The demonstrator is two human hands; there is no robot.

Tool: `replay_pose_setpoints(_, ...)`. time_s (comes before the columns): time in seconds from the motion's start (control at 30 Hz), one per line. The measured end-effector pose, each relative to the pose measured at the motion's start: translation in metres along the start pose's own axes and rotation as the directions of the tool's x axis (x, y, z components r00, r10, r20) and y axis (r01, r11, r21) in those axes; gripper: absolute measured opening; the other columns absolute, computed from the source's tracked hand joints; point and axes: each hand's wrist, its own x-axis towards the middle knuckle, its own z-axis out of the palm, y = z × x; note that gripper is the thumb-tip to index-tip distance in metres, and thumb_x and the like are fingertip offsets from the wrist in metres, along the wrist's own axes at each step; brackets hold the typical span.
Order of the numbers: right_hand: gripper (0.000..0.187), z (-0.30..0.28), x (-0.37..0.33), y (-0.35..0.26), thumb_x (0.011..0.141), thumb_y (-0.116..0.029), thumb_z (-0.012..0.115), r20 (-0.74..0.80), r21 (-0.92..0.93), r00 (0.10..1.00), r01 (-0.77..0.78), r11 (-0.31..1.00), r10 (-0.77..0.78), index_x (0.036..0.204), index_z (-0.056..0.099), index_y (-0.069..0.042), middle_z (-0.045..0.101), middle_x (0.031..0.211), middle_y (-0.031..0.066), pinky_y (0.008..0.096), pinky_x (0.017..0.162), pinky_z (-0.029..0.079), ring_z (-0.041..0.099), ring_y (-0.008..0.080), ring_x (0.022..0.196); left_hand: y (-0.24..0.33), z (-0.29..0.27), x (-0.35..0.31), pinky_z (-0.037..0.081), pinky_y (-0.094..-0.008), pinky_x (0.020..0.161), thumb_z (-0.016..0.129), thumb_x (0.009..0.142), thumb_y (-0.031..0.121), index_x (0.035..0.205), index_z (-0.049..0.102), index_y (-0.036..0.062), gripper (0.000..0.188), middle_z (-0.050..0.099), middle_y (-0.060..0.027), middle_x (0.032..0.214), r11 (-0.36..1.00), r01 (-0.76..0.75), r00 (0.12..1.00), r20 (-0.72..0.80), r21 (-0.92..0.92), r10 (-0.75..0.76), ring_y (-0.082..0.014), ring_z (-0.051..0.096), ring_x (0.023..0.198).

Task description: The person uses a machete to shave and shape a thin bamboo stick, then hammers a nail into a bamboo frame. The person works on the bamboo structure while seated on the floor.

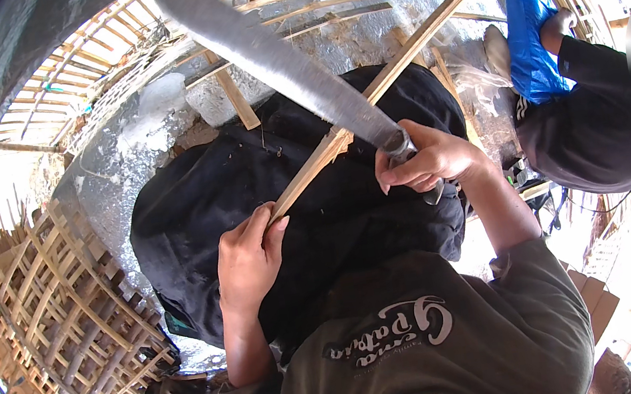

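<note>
While the left hand (247, 255) pinches the near end of a split bamboo strip (408, 55) between thumb and fingers, the right hand (433, 158) is clamped around the handle of a machete (273, 66). From the left grip, the strip extends obliquely toward a point between 1 and 2 o'clock, so that nearly its whole length lies beyond the fingertips, its far end unsupported by either hand. From the right grip, the broad steel blade points between 10 and 11 o'clock and passes over the strip, forming an X; whether edge and strip touch at the crossing cannot be told. A ragged, splintered section (337, 144) lies just beside the blade, at about 7 o'clock from the crossing. The right hand lies near that crossing, at its 4 o'clock; the left lies farther off, between 7 and 8 o'clock. Beneath both implements spreads black cloth (197, 214) over the lap. Peripheral features: an openwork bamboo lattice (79, 319) between 8 and 9 o'clock; a blue plastic bag (532, 45) at 2 o'clock; a second person (591, 118), darkly clothed, near 3 o'clock.
</note>
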Motion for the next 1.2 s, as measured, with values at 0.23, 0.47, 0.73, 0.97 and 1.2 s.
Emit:
replay_pose_setpoints(0.23, 0.016, -0.014, -0.014, -0.007, 0.091, -0.006, 0.073, -0.158, 0.032, 0.982, 0.106, 0.994, -0.1, 0.087, 0.063, 0.005, 0.04, 0.055, -0.0071, 0.0215, 0.04, 0.02, 0.033, 0.0006, 0.042, -0.003, 0.0, -0.007, 0.049, -0.0384, 0.054, 0.072, 0.093, 0.008, 0.102, 0.066, -0.0048, 0.017, 0.066, -0.0189, 0.077, 0.998, 0.043, 0.999, -0.008, -0.043, -0.044, -0.0351, 0.066, 0.06)
replay_pose_setpoints(0.47, 0.022, 0.006, 0.003, 0.01, 0.089, -0.018, 0.079, -0.103, -0.067, 0.993, 0.057, 0.996, -0.064, 0.086, 0.068, 0.001, 0.056, 0.061, -0.0034, 0.0212, 0.04, 0.029, 0.042, 0.0026, 0.044, 0.007, 0.006, 0.001, 0.05, -0.0378, 0.056, 0.072, 0.093, 0.008, 0.102, 0.066, -0.005, 0.017, 0.067, -0.0201, 0.078, 0.996, 0.055, 0.998, -0.033, -0.069, -0.057, -0.0362, 0.067, 0.063)
replay_pose_setpoints(0.73, 0.022, 0.008, 0.0, 0.0, 0.089, -0.016, 0.079, -0.084, -0.037, 0.995, 0.047, 0.998, -0.05, 0.085, 0.067, 0.002, 0.056, 0.061, -0.0033, 0.0213, 0.04, 0.029, 0.042, 0.0021, 0.044, 0.011, 0.002, 0.0, 0.051, -0.0369, 0.056, 0.072, 0.094, 0.011, 0.102, 0.067, -0.0045, 0.018, 0.068, -0.0202, 0.078, 0.99, 0.13, 0.991, 0.0, -0.049, -0.13, -0.0354, 0.068, 0.064)
replay_pose_setpoints(0.97, 0.023, 0.01, 0.004, 0.009, 0.088, -0.018, 0.079, -0.07, -0.065, 0.998, -0.012, 0.998, 0.007, 0.086, 0.068, 0.001, 0.051, 0.056, -0.0054, 0.0212, 0.04, 0.03, 0.044, 0.0032, 0.044, 0.012, 0.006, 0.004, 0.052, -0.0392, 0.057, 0.073, 0.094, 0.013, 0.103, 0.067, -0.0037, 0.02, 0.069, -0.0199, 0.08, 0.994, 0.105, 0.994, -0.041, -0.003, -0.106, -0.0368, 0.069, 0.066)
replay_pose_setpoints(1.2, 0.024, 0.018, 0.013, 0.008, 0.088, -0.021, 0.081, -0.063, -0.179, 0.998, 0.016, 0.984, -0.028, 0.085, 0.071, 0.0, 0.052, 0.058, -0.0061, 0.0218, 0.041, 0.03, 0.043, 0.0032, 0.045, 0.014, 0.01, 0.007, 0.047, -0.0365, 0.054, 0.069, 0.097, 0.012, 0.1, 0.066, -0.0036, 0.016, 0.061, -0.0195, 0.07, 0.993, 0.111, 0.989, -0.089, -0.033, -0.114, -0.0324, 0.062, 0.056)
